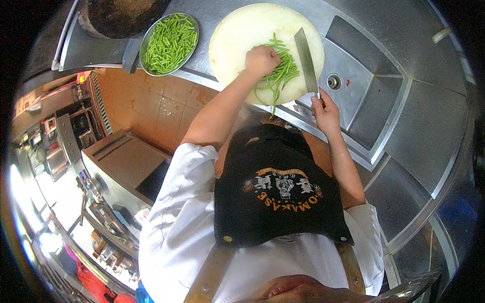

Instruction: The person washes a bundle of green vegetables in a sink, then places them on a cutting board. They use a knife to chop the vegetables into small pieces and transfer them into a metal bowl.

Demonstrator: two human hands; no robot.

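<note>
On a round white cutting board (pixel 238 34) lies a loose bunch of long green beans (pixel 282 74), some ends hanging over the near edge. My left hand (pixel 263 60), fingers curled, rests at the left side of the bunch; whether it grips any beans is hidden. The handle of a cleaver (pixel 306 57) is in my right hand (pixel 326 111), near the board's lower right edge. The blade points away from me, to the right of the beans. A round metal dish (pixel 141 57) left of the board holds many short cut green beans (pixel 170 43).
A metal sink (pixel 352 91) with a drain and a small red scrap adjoins the board on the right. A dark wok (pixel 123 17) stands at the upper left. Behind on the left are a counter (pixel 125 159) and shelves with kitchen items.
</note>
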